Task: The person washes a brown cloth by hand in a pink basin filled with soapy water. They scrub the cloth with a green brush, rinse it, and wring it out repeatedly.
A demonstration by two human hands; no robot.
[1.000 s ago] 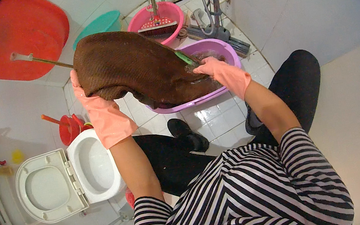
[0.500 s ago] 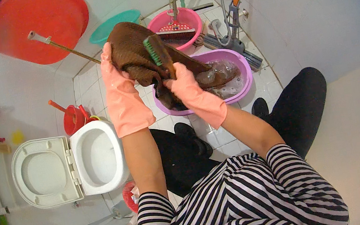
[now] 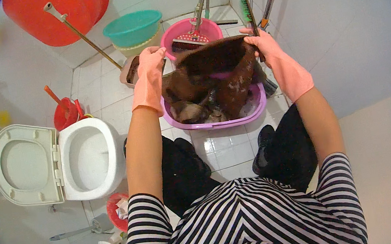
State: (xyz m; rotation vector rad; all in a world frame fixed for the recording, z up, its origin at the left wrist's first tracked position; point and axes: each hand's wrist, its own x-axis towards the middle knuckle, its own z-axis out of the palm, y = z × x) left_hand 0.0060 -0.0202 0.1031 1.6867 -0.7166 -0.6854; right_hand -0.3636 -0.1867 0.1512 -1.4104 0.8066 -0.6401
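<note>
A wet brown cloth (image 3: 230, 82), textured like knitwear, is stretched between my hands, its lower part hanging into a purple basin (image 3: 221, 124) of sudsy water. White foam clings to its right side. My left hand (image 3: 147, 75), in a pink rubber glove, pinches the cloth's upper left edge. At the upper right edge my right hand (image 3: 272, 55), gloved alike, is closed on the cloth and also on a scrubbing brush (image 3: 256, 29). The brush stands upright, green bristles toward the left. The fingertips of the right hand are partly hidden behind cloth and brush.
Behind the basin stand a pink tub (image 3: 213, 28) with a broom (image 3: 190, 40) in it and a teal basin (image 3: 133, 28). A long-handled dustpan (image 3: 129, 72) is at the left. The open toilet (image 3: 89, 159) and a red bucket (image 3: 65, 114) stand farther left. A wall borders the right.
The bunched cloth has been lowered toward the basin and spread wide. My hands have moved apart, the right one carrying the brush to the right and now also holding the cloth's edge.
</note>
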